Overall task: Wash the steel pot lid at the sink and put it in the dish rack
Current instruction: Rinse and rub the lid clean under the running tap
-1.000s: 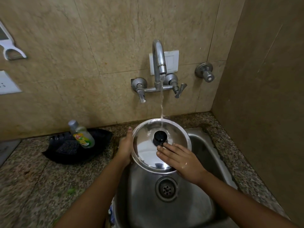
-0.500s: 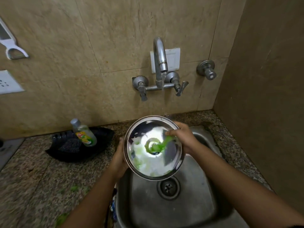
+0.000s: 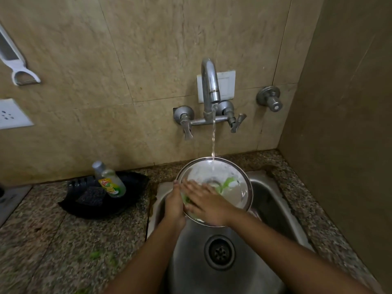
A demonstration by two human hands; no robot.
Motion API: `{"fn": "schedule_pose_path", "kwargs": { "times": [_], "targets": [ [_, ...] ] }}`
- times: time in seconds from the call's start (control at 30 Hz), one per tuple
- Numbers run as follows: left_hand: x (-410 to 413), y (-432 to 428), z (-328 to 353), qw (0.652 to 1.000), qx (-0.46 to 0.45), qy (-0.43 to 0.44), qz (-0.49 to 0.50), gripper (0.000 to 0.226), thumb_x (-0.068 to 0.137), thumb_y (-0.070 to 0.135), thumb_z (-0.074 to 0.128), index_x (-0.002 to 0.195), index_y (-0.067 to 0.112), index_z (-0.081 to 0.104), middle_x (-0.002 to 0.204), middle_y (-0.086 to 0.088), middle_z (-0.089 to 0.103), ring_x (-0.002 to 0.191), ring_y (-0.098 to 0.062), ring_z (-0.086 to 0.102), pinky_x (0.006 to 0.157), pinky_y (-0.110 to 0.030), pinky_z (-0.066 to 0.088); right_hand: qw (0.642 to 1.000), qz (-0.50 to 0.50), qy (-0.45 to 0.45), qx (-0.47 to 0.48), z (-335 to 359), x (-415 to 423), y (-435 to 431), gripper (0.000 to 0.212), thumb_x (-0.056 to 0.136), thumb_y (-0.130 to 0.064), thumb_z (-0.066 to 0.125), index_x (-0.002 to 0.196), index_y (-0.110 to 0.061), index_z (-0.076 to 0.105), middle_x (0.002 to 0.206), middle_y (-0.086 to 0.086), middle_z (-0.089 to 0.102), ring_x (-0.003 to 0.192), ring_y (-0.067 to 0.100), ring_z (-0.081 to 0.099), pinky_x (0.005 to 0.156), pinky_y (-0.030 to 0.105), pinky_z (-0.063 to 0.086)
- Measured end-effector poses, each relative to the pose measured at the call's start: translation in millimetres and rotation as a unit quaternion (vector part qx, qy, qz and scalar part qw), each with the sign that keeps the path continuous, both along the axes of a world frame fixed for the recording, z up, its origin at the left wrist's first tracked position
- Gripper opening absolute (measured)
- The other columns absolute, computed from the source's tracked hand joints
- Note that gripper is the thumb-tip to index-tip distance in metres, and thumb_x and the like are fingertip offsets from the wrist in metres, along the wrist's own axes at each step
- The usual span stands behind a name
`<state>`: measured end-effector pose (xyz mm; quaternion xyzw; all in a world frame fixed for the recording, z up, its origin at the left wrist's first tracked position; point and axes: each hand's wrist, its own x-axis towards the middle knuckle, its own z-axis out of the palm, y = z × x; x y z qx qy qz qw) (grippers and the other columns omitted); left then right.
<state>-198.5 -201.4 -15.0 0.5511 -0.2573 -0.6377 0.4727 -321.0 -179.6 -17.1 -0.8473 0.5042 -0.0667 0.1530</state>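
The round steel pot lid (image 3: 233,183) is held tilted over the steel sink (image 3: 275,209), its inner side facing me, smeared with green soap and foam. Water from the tap (image 3: 210,81) falls onto its upper edge. My left hand (image 3: 174,202) grips the lid's left rim. My right hand (image 3: 203,200) lies flat with fingers spread on the lid's lower left inside, rubbing it. No dish rack is in view.
A black tray (image 3: 127,187) on the granite counter (image 3: 63,240) at left holds a dish soap bottle (image 3: 109,181) and a dark scrubber (image 3: 91,195). The sink drain (image 3: 219,252) lies below the lid. A wall stands close on the right.
The lid was flipped from knob side up to inner side up. The green soap was spread with my right hand, the water runs again, and my right hand moved to the lid's lower left.
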Motion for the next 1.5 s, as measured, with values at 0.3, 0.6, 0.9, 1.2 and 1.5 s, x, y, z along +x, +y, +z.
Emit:
{"fn": "schedule_pose_path", "kwargs": {
  "times": [0.3,0.6,0.9,1.2,1.5],
  "targets": [
    [-3,-5,-3,0.999,-0.01,-0.027,0.021,0.044,0.094,0.05,0.046,0.087,0.015,0.071,0.093,-0.013,0.074,0.086,-0.029,0.07,0.084,-0.043,0.056,0.971,-0.208,0.085,-0.085,7,-68,-30,0.08,0.09,-0.062,0.012,0.153,-0.015,0.003,0.163,0.005,0.003,0.15,0.019,-0.001,0.119,0.038,-0.002],
    [4,-22,-14,0.997,0.031,-0.061,0.042,0.048,0.09,0.056,0.047,0.086,0.015,0.07,0.079,-0.01,0.073,0.077,-0.029,0.069,0.085,-0.048,0.056,0.998,0.008,0.053,-0.029,5,-49,8,0.06,0.101,-0.043,0.024,0.153,-0.026,-0.001,0.158,-0.009,-0.011,0.146,0.009,-0.012,0.115,0.032,-0.007],
    [-12,-21,-3,1.0,-0.005,-0.023,0.004,0.049,0.093,0.053,0.045,0.089,0.012,0.072,0.095,-0.015,0.074,0.088,-0.031,0.071,0.087,-0.043,0.056,0.996,-0.055,0.017,-0.069,13,-11,-24,0.064,0.1,-0.044,0.027,0.154,-0.019,0.002,0.163,0.002,-0.001,0.149,0.016,-0.003,0.121,0.038,0.002],
    [-7,-11,-12,0.998,0.029,-0.046,0.016,0.045,0.092,0.051,0.049,0.08,0.014,0.07,0.085,-0.013,0.074,0.083,-0.031,0.071,0.085,-0.049,0.056,0.963,-0.238,0.088,-0.087,0,-72,-20,0.077,0.09,-0.056,0.014,0.153,-0.011,0.012,0.162,0.009,0.011,0.149,0.022,0.008,0.119,0.038,0.008],
    [3,-20,-9,0.998,0.031,-0.035,0.037,0.049,0.085,0.058,0.055,0.082,0.012,0.072,0.083,-0.012,0.075,0.083,-0.031,0.071,0.086,-0.047,0.056,0.998,0.039,0.039,-0.026,9,-47,17,0.06,0.1,-0.049,0.022,0.153,-0.03,0.001,0.161,-0.008,-0.004,0.148,0.009,-0.008,0.118,0.032,-0.004]
  ]
}}
